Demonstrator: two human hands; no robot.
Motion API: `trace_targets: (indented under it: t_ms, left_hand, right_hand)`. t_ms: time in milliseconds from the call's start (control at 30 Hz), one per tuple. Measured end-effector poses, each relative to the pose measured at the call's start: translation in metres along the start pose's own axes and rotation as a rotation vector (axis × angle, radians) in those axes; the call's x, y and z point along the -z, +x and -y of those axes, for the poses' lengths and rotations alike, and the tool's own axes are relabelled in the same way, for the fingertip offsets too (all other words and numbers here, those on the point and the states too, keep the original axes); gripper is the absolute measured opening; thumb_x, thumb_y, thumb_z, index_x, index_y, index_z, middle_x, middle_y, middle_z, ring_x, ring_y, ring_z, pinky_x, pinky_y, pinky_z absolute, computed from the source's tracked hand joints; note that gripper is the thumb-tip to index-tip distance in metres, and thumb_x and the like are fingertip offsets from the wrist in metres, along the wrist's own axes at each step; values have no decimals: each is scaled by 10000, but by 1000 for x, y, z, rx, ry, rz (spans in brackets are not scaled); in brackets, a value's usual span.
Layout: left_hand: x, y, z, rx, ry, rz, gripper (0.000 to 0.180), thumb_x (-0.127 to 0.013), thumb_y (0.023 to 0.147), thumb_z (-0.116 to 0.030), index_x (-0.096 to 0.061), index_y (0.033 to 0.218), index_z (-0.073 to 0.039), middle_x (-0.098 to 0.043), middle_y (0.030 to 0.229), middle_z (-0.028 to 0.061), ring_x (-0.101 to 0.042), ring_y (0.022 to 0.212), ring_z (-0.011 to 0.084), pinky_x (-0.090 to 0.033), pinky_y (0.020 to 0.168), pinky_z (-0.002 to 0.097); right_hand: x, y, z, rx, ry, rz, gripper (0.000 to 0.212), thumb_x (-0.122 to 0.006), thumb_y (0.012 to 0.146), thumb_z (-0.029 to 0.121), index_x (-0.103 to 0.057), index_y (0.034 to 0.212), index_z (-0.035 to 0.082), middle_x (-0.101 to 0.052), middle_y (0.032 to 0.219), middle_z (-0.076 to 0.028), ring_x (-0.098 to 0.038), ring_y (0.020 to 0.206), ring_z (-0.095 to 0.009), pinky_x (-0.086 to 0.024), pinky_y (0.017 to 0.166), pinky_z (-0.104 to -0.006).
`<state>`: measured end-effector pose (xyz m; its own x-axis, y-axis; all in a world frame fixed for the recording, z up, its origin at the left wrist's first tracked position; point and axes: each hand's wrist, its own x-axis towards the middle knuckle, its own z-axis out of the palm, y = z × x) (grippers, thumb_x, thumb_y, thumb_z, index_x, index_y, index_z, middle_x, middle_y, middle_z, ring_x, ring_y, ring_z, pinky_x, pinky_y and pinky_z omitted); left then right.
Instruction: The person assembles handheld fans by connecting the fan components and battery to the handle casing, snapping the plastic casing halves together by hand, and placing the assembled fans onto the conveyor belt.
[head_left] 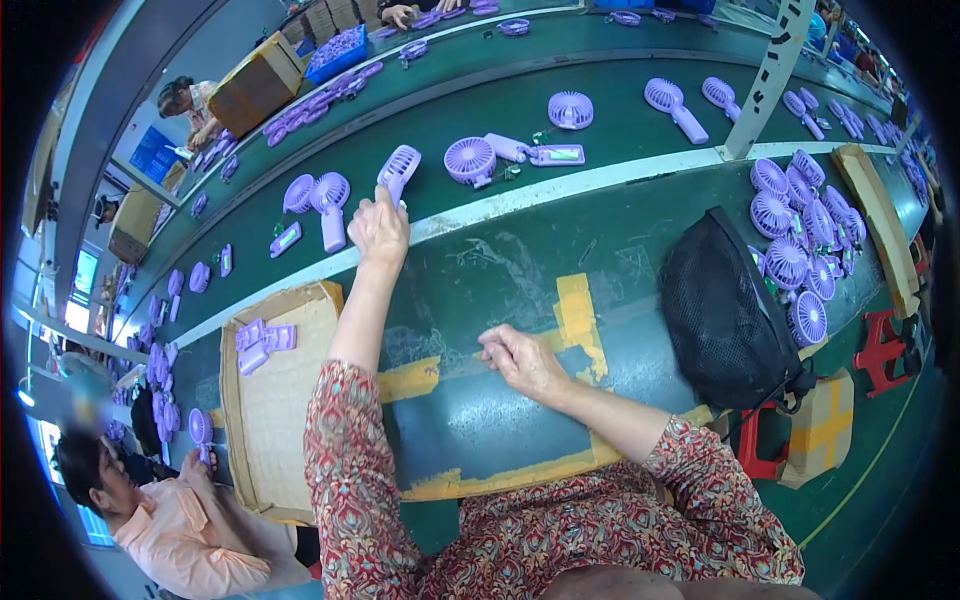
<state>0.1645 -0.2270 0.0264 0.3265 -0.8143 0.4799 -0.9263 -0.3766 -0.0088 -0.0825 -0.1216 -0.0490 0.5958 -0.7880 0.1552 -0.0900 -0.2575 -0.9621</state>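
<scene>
My left hand [380,232] reaches out over the green conveyor belt, its fingers closed on a purple handheld fan [401,166]. Left of that hand, two more purple fans [331,190] lie on the belt, close together. A round fan head [470,161] and an opened handle part [557,155] are to its right. Over the dark worktable [460,430] hovers or rests my right hand [524,364], fingers loosely curled, with nothing visible in them. Yellow tape [577,310] marks the tabletop near it.
A shallow cardboard tray [232,420] on the left holds purple handle parts [262,342]. To the right are a black mesh bag [715,320] and a heap of purple fans [787,262]. A white post [765,85] rises beyond. A co-worker [190,530] sits at left.
</scene>
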Motion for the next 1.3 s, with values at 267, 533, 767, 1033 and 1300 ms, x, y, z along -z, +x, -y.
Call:
trace_targets:
  t_ms: [267,533,767,1033,1300]
  left_hand:
    - [-69,48,-69,25,-121,119,471,-592,782,-463,-638,967,-32,-584,1012,175,-536,989,337,-424,833,476]
    - [-93,82,-109,496,-737,545,690,-779,598,-424,-594,1053,60,-580,1143,216,-578,1044,312,-459,892,390]
    - [-50,59,-103,444,-1373,513,385,-778,609,-165,-592,899,7,-632,822,66,-599,679,141,-466,556,242]
    - [87,12,-83,233,-1731,395,430,-695,736,-151,-514,1091,10,-616,973,80,-613,816,143,-524,707,295]
    - [151,-84,-65,204,-1922,486,430,-626,826,-185,-459,1153,39,-595,1053,123,-632,889,177,-551,765,317]
  right_hand:
    - [5,0,0,-13,-83,20,141,-482,885,87,-514,1010,29,-663,813,-117,-655,754,-272,-511,660,-372]
    - [5,3,13,-1,-82,39,156,-479,892,42,-528,1034,-1,-652,817,-119,-653,704,-200,-518,630,-309]
    - [4,-3,6,-75,71,10,172,-486,906,59,-513,1067,2,-643,837,-92,-630,725,-153,-512,646,-274]
    - [38,10,15,136,-50,-489,545,-605,825,134,-349,1281,-16,-471,1212,-227,-479,1123,-341,-391,954,-395]
    - [43,-14,37,-150,449,-41,647,-671,821,260,-334,1306,-3,-545,1139,-140,-545,1039,-219,-416,907,-313]
